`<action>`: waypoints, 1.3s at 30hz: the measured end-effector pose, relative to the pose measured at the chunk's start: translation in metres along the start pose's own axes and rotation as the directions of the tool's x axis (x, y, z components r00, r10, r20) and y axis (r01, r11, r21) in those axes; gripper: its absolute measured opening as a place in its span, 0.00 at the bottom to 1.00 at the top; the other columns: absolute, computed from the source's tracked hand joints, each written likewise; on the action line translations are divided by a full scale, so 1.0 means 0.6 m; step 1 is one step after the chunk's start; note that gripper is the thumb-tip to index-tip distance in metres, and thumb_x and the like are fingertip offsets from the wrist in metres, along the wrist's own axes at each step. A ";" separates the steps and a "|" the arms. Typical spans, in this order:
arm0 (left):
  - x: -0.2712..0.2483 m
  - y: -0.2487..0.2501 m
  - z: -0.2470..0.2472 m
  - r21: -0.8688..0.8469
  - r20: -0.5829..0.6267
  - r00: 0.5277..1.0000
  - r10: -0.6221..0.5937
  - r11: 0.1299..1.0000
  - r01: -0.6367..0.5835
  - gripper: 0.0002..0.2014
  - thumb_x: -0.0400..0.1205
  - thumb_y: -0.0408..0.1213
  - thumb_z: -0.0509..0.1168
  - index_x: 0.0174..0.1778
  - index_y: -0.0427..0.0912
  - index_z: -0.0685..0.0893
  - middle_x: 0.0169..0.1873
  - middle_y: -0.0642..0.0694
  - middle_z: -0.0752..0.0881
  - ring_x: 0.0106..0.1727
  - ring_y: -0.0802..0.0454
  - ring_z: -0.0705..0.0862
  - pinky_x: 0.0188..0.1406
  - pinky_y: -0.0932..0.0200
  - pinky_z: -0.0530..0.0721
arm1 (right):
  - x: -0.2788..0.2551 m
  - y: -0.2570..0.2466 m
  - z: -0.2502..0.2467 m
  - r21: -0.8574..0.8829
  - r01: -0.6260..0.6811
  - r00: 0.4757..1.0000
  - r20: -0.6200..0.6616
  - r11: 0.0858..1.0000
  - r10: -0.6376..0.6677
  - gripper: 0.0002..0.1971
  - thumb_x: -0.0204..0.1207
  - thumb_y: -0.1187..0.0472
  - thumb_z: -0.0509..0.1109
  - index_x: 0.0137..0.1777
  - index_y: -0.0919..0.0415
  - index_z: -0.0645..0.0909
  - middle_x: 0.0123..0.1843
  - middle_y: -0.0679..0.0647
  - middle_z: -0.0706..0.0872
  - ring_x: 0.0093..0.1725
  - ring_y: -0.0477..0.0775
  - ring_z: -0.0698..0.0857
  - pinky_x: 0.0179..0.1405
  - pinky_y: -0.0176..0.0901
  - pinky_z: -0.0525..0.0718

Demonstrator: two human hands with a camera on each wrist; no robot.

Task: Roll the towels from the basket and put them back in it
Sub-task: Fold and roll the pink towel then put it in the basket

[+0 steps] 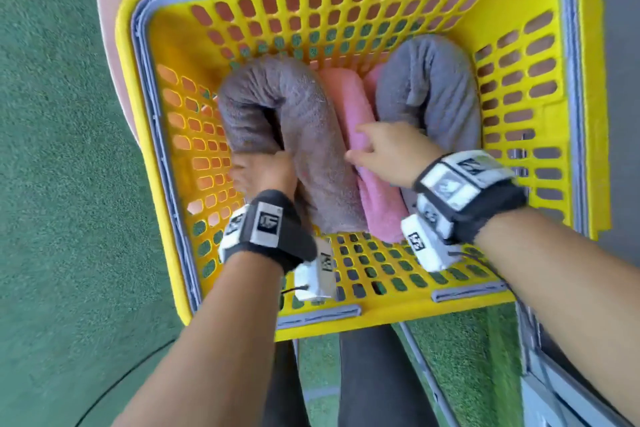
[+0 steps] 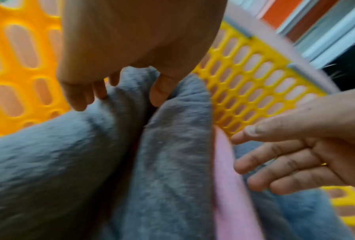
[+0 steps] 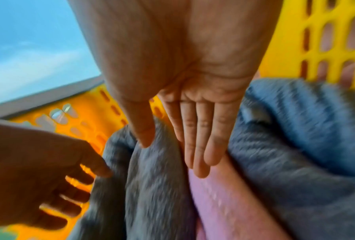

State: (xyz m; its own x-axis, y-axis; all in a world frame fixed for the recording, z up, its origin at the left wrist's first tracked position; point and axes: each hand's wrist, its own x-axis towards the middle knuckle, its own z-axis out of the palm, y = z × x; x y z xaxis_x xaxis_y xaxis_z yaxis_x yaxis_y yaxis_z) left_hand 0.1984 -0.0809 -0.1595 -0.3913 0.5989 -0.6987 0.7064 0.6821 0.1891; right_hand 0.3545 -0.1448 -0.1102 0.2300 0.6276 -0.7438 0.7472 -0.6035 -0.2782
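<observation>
A yellow perforated basket (image 1: 398, 314) holds three rolled towels. At the left lies a brownish-grey towel (image 1: 298, 107) (image 2: 172, 154) (image 3: 151, 186), bent into a U. A pink towel (image 1: 356, 107) (image 2: 223, 170) (image 3: 223, 203) lies in the middle. Another grey towel (image 1: 433, 87) (image 3: 295, 146), also bent, sits at the right. My left hand (image 1: 263, 173) (image 2: 119, 97) grips the near left leg of the brownish-grey roll, with the thumb in its crease. My right hand (image 1: 356, 144) (image 3: 172, 155) lies flat, its straight fingers (image 3: 201, 154) on the pink towel beside that roll.
The basket stands on a pink surface (image 1: 107, 10). Green carpet (image 1: 52, 149) lies to the left. Below the basket's near rim are a strip of artificial grass (image 1: 467, 357) and my dark trouser leg (image 1: 367, 374). A grey frame (image 1: 540, 374) runs along the lower right.
</observation>
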 end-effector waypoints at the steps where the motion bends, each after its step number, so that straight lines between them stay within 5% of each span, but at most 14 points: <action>1: 0.019 -0.014 -0.001 -0.002 0.028 0.998 -0.056 0.998 0.056 0.32 0.79 0.37 0.62 0.77 0.30 0.58 0.75 0.32 0.65 0.77 0.35 0.65 0.74 0.48 0.63 | 0.013 -0.018 0.021 -0.027 0.001 0.997 0.078 1.000 0.001 0.34 0.73 0.36 0.66 0.71 0.60 0.73 0.64 0.66 0.82 0.64 0.67 0.81 0.60 0.52 0.80; 6: 0.053 -0.041 0.012 -0.011 0.170 0.985 -0.020 1.000 0.022 0.35 0.76 0.42 0.69 0.75 0.34 0.61 0.70 0.35 0.74 0.70 0.35 0.75 0.67 0.46 0.75 | 0.060 -0.071 0.098 0.142 -0.217 0.973 0.107 0.966 0.203 0.50 0.68 0.40 0.76 0.78 0.65 0.54 0.71 0.66 0.76 0.67 0.67 0.79 0.55 0.47 0.74; 10: 0.064 -0.037 -0.005 -0.123 0.206 0.978 0.022 0.992 0.003 0.36 0.69 0.39 0.74 0.72 0.38 0.68 0.62 0.39 0.82 0.62 0.37 0.82 0.56 0.51 0.81 | 0.063 -0.077 0.098 0.200 -0.229 0.973 0.021 0.953 0.229 0.34 0.72 0.54 0.73 0.72 0.64 0.61 0.66 0.68 0.80 0.63 0.69 0.81 0.45 0.45 0.68; 13: 0.050 -0.035 -0.008 -0.295 0.221 0.973 0.061 0.956 0.007 0.38 0.53 0.40 0.76 0.62 0.41 0.79 0.52 0.42 0.87 0.53 0.41 0.87 0.53 0.48 0.86 | 0.026 -0.066 0.064 0.213 -0.160 0.986 -0.002 0.964 0.164 0.31 0.73 0.49 0.72 0.71 0.61 0.65 0.67 0.70 0.79 0.63 0.72 0.79 0.46 0.48 0.69; 16: -0.002 -0.042 0.010 -0.410 0.288 0.943 0.168 0.911 -0.037 0.41 0.45 0.44 0.76 0.58 0.47 0.79 0.47 0.46 0.89 0.47 0.45 0.89 0.48 0.42 0.88 | -0.036 -0.037 0.014 0.194 -0.190 0.976 -0.066 0.962 0.206 0.32 0.71 0.44 0.71 0.70 0.56 0.65 0.68 0.70 0.78 0.64 0.73 0.78 0.51 0.51 0.73; 22: -0.171 0.019 0.064 -0.492 0.496 0.778 0.386 0.863 -0.114 0.33 0.56 0.45 0.74 0.59 0.48 0.75 0.52 0.43 0.87 0.53 0.44 0.87 0.54 0.43 0.86 | -0.129 0.089 -0.075 0.202 -0.319 0.899 -0.244 0.926 0.363 0.33 0.68 0.43 0.74 0.67 0.60 0.68 0.67 0.69 0.79 0.66 0.72 0.77 0.59 0.63 0.78; 26: -0.211 0.053 0.070 -0.266 0.727 0.531 0.434 0.892 -0.366 0.40 0.70 0.66 0.64 0.69 0.39 0.74 0.63 0.37 0.83 0.64 0.43 0.82 0.64 0.48 0.79 | -0.148 0.123 -0.102 0.110 -0.292 0.784 -0.542 0.950 0.304 0.37 0.68 0.49 0.74 0.75 0.58 0.65 0.67 0.68 0.73 0.68 0.72 0.73 0.70 0.65 0.72; 27: -0.192 0.052 0.071 -0.232 0.716 0.541 0.442 0.881 -0.413 0.33 0.78 0.61 0.61 0.68 0.36 0.76 0.63 0.35 0.83 0.64 0.40 0.81 0.63 0.49 0.78 | -0.144 0.111 -0.102 0.116 -0.220 0.765 -0.595 0.969 0.245 0.34 0.70 0.52 0.74 0.74 0.56 0.67 0.66 0.66 0.75 0.65 0.70 0.76 0.69 0.63 0.73; 28: -0.162 0.048 0.066 -0.227 0.652 0.607 0.454 0.881 -0.415 0.27 0.83 0.54 0.60 0.66 0.35 0.78 0.61 0.34 0.84 0.63 0.39 0.82 0.62 0.49 0.78 | -0.134 0.093 -0.098 0.145 -0.127 0.770 -0.609 0.981 0.189 0.28 0.72 0.54 0.73 0.72 0.56 0.72 0.62 0.64 0.80 0.60 0.67 0.80 0.65 0.60 0.77; 30: -0.075 0.031 0.052 -0.217 0.438 0.816 0.376 0.926 -0.310 0.21 0.81 0.46 0.62 0.63 0.35 0.80 0.59 0.33 0.84 0.62 0.36 0.82 0.61 0.47 0.79 | -0.105 0.036 -0.078 0.195 0.041 0.847 -0.526 0.980 0.070 0.17 0.74 0.57 0.71 0.63 0.54 0.81 0.49 0.58 0.87 0.49 0.59 0.86 0.55 0.54 0.82; 32: 0.013 0.002 0.031 -0.171 0.256 0.940 0.224 0.968 -0.184 0.24 0.76 0.45 0.61 0.64 0.34 0.79 0.63 0.31 0.81 0.66 0.34 0.79 0.64 0.44 0.78 | -0.060 -0.029 -0.037 0.191 0.105 0.936 -0.349 0.976 -0.032 0.13 0.75 0.56 0.71 0.60 0.53 0.83 0.45 0.55 0.89 0.48 0.57 0.87 0.54 0.50 0.82; 36: 0.117 -0.046 0.027 -0.077 0.307 0.945 0.109 0.993 -0.089 0.24 0.84 0.40 0.57 0.73 0.29 0.70 0.70 0.32 0.75 0.70 0.35 0.75 0.68 0.46 0.76 | 0.077 -0.098 0.086 0.124 -0.095 0.995 0.028 0.988 0.092 0.32 0.74 0.44 0.69 0.74 0.60 0.70 0.67 0.63 0.81 0.65 0.65 0.81 0.63 0.52 0.78; 39: 0.139 -0.053 0.056 -0.070 0.298 0.954 0.026 0.998 -0.005 0.27 0.83 0.38 0.59 0.76 0.29 0.64 0.72 0.32 0.74 0.72 0.34 0.73 0.70 0.47 0.73 | 0.139 -0.111 0.148 0.181 -0.263 0.964 0.078 0.948 0.252 0.53 0.67 0.38 0.75 0.81 0.66 0.51 0.75 0.68 0.70 0.71 0.69 0.75 0.68 0.57 0.75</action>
State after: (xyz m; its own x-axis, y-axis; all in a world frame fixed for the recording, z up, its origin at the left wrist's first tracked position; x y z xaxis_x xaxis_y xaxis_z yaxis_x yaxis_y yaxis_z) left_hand 0.1631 -0.0669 -0.2470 -0.1795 0.4639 -0.8675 0.6656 0.7066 0.2401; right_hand 0.2685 -0.0957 -0.2078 0.3617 0.4146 -0.8350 0.5353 -0.8257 -0.1781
